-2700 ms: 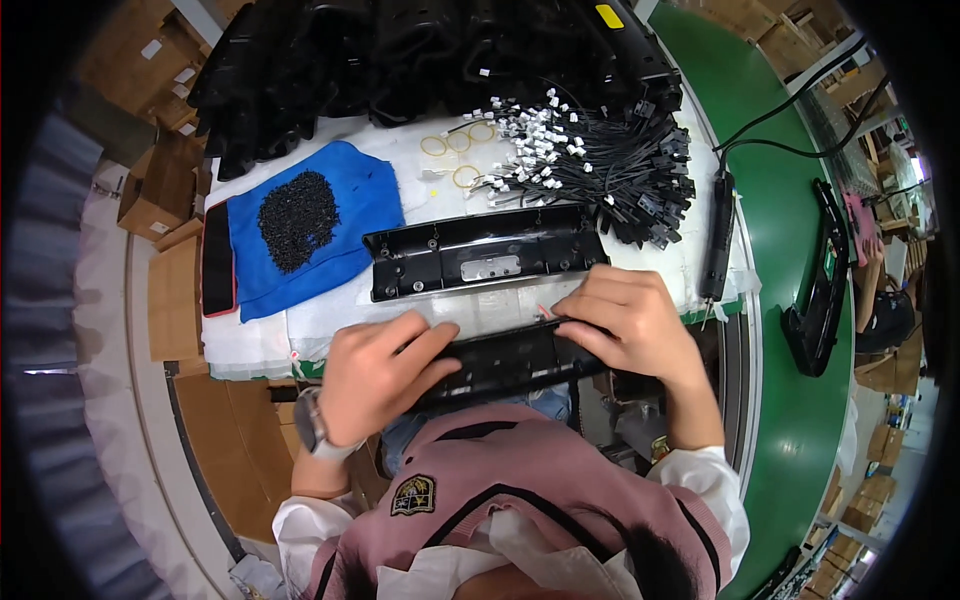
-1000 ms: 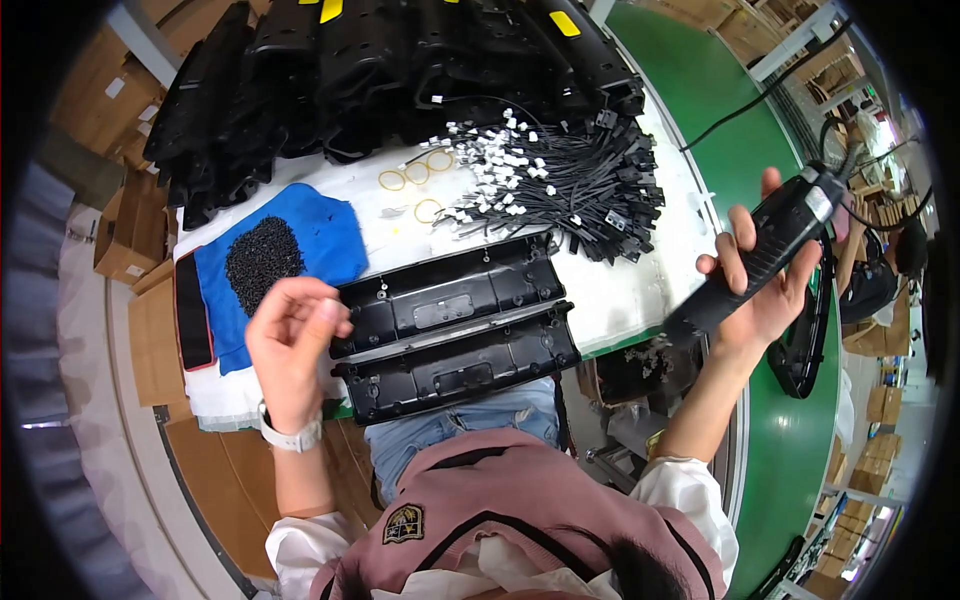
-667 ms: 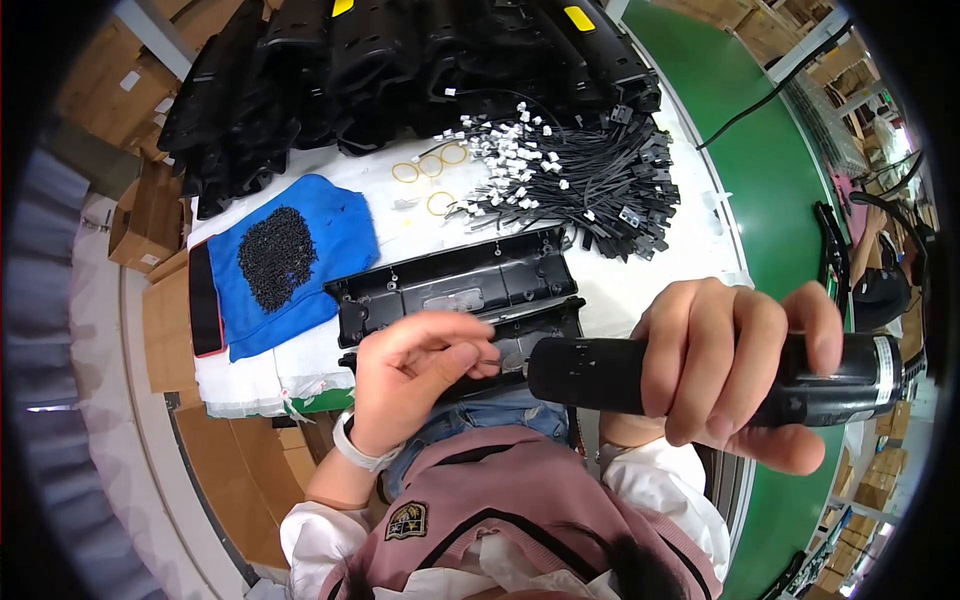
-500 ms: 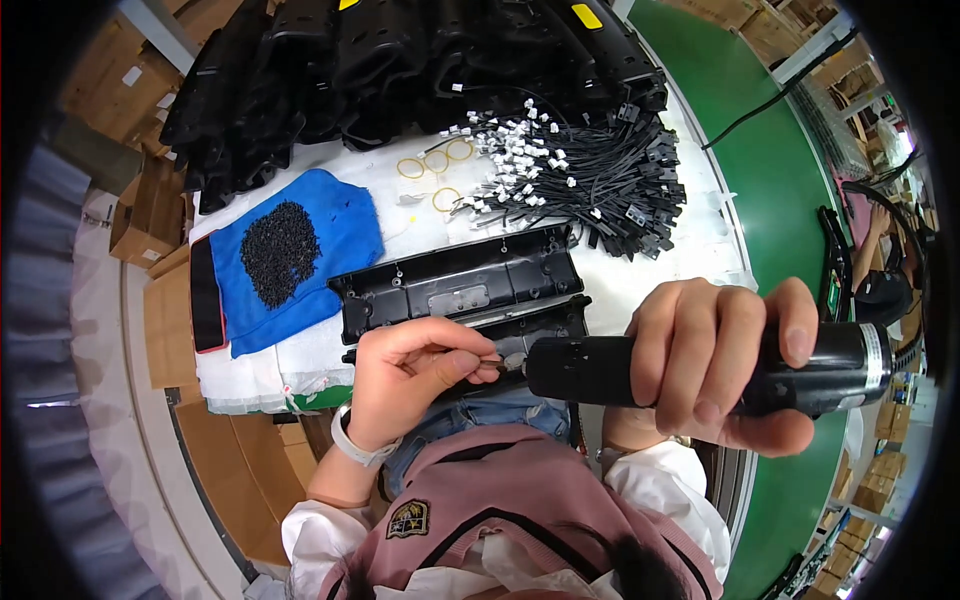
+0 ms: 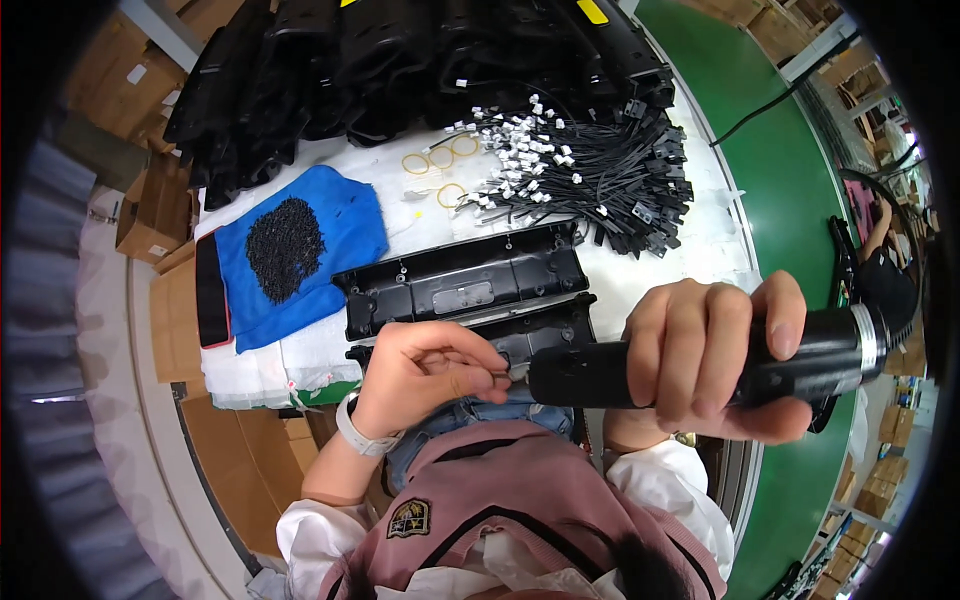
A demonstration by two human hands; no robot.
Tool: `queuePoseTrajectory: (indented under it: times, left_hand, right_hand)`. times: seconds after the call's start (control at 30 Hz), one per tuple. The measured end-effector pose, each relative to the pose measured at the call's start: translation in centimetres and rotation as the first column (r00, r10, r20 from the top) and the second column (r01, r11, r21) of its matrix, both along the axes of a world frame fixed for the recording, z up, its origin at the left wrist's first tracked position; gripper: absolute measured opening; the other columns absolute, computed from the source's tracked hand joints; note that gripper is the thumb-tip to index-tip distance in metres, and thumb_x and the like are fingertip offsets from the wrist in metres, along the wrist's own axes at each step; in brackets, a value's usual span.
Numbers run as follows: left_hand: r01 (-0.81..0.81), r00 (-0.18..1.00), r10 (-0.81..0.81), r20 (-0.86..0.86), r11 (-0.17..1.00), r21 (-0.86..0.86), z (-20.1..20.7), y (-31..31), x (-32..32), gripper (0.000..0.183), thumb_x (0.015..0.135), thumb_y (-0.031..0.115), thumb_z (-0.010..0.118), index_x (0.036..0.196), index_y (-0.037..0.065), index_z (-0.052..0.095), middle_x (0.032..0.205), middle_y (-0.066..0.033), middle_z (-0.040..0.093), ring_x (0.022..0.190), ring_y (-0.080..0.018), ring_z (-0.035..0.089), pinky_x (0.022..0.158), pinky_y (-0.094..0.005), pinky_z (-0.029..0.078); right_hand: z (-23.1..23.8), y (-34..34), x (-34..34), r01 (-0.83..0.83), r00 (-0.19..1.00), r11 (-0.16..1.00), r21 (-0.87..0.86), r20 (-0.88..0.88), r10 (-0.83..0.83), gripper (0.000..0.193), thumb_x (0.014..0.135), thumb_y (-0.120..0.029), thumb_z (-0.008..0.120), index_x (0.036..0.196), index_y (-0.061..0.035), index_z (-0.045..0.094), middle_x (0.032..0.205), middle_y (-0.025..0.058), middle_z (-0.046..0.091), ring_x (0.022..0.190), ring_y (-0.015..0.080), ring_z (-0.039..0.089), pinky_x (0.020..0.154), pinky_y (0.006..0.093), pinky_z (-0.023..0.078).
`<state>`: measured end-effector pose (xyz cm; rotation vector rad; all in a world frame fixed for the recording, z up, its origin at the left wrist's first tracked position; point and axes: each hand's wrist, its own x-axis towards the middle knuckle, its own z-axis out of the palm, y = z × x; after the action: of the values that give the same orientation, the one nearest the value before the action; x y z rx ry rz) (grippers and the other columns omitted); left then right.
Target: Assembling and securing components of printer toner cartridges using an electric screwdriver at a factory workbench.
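My right hand (image 5: pixel 715 365) wraps round the body of a black electric screwdriver (image 5: pixel 580 376), held level with its nose pointing left. Thumb and fingers of my left hand (image 5: pixel 425 378) pinch the thin metal bit at that nose; the fingertips cover most of it. Behind my hands lie two long black plastic housings, the farther housing (image 5: pixel 520 268) with its hollow side up. The nearer housing (image 5: pixel 560 325) is partly covered by my left hand and the screwdriver. A heap of small black screws (image 5: pixel 285 248) rests on a blue cloth (image 5: pixel 345 215) at the left.
A dark phone (image 5: pixel 212 290) lies by the cloth's left edge. Black cables with white connectors (image 5: pixel 620 170) are piled at the right, beside several yellow rubber bands (image 5: pixel 441 157). Stacked black plastic parts (image 5: pixel 390 65) fill the table's far side. A person (image 5: pixel 880 265) is at the far right.
The whole view has shifted slightly. My left fingers have come a little closer to the screwdriver's nose; both hands keep their grip.
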<state>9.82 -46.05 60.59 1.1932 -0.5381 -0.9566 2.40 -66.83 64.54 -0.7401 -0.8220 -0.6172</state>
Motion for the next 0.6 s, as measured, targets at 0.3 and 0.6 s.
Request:
queuePoseTrajectory:
  times: [0.3,0.6]
  left_hand:
    - [-0.108,0.401,0.083,0.912,0.993,-0.043,1.9,-10.4,7.5,0.014,0.079,0.008,0.064,0.091,0.001,0.065,0.081,-0.0109,0.065,0.073,-0.0236,0.063,0.067,-0.0311,0.05]
    - [-0.267,-0.103,-0.101,0.99,0.961,0.07,-0.1,-24.5,9.5,0.012,0.081,0.015,0.063,0.083,0.004,0.067,0.076,-0.0148,0.065,0.072,-0.0334,0.064,0.063,-0.0393,0.051]
  right_hand:
    - [-1.4,-4.3,-5.1,0.013,0.999,0.981,0.196,-0.048,-0.004,0.042,0.09,-0.036,0.061,0.114,-0.0093,0.038,0.072,0.0053,0.057,0.045,0.0127,0.057,0.049,0.0288,0.048]
    - [-1.7,-4.8,-7.7,0.23,0.973,0.957,0.179,-0.052,-0.224,0.037,0.087,-0.03,0.065,0.104,-0.0072,0.042,0.063,0.0038,0.058,0.041,0.011,0.057,0.042,0.0249,0.047]
